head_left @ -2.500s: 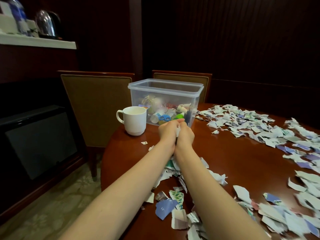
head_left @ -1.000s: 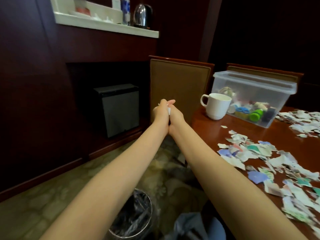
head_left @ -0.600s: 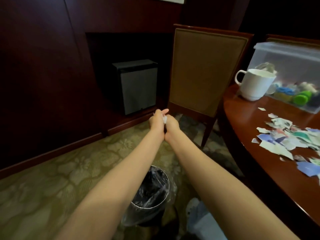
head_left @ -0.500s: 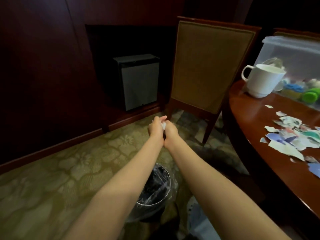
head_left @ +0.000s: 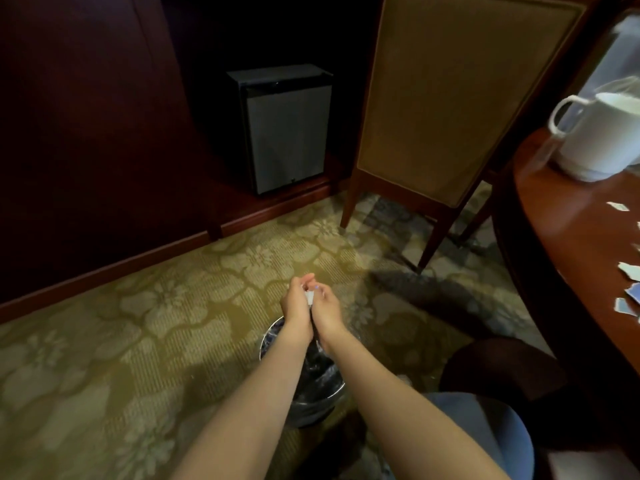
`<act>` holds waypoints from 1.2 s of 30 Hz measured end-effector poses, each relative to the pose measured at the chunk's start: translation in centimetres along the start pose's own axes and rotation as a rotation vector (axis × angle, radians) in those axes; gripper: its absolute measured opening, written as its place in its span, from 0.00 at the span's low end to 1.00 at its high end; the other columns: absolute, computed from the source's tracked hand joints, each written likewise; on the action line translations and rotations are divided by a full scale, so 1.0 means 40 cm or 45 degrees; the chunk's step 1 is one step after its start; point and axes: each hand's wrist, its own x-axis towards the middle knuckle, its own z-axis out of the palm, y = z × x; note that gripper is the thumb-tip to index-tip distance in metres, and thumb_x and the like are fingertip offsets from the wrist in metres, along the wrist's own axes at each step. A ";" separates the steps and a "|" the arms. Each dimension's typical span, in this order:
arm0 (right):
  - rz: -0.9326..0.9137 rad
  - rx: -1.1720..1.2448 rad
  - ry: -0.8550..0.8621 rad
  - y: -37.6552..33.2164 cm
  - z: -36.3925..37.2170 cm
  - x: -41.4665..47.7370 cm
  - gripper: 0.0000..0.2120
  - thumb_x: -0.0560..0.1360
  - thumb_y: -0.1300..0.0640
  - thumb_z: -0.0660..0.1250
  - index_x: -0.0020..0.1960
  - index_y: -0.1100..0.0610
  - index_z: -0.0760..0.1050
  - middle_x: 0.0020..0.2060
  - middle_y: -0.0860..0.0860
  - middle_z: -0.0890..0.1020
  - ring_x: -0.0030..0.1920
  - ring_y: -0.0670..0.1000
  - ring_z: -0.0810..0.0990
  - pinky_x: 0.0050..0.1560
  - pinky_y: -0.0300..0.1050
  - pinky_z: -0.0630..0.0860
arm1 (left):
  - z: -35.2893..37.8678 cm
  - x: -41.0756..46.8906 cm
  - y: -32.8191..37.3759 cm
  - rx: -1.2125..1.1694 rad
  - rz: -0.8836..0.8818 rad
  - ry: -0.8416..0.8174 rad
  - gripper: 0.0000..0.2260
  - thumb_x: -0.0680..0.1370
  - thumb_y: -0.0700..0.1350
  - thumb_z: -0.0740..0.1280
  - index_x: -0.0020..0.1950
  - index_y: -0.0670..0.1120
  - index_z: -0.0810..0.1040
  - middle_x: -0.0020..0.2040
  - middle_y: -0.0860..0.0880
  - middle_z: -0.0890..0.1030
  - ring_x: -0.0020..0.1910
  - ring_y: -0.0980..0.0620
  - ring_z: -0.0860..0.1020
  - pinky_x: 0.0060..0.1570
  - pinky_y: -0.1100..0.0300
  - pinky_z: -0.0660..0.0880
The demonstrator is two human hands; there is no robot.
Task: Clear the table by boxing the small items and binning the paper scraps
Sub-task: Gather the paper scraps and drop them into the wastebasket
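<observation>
— Where are the scraps [head_left: 309, 300]?
— Wedged between your two hands; only a white edge shows. Your left hand [head_left: 295, 308] and right hand [head_left: 329, 311] are pressed together, fingers curled round the scraps, held above the far rim of the bin [head_left: 320, 377].
— And the bin?
— It stands on the carpet [head_left: 173, 306], lined with a glossy bag. Your forearms cross over it.
— What lies around you?
— The table [head_left: 561, 244] is on your right, well apart from your hands. Other scraps [head_left: 627, 271] lie near its edge, and a white mug [head_left: 595, 143] sits further back. A chair [head_left: 450, 98] stands beside the table, and a small fridge [head_left: 285, 133] sits against the dark wall to its left.
</observation>
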 end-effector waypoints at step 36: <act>0.741 0.310 0.244 0.131 -0.014 0.134 0.20 0.82 0.52 0.51 0.49 0.64 0.76 0.45 0.59 0.81 0.46 0.58 0.79 0.56 0.49 0.75 | -0.039 0.124 -0.102 -0.020 -0.423 0.206 0.16 0.80 0.48 0.53 0.37 0.44 0.72 0.34 0.46 0.73 0.31 0.48 0.69 0.32 0.59 0.65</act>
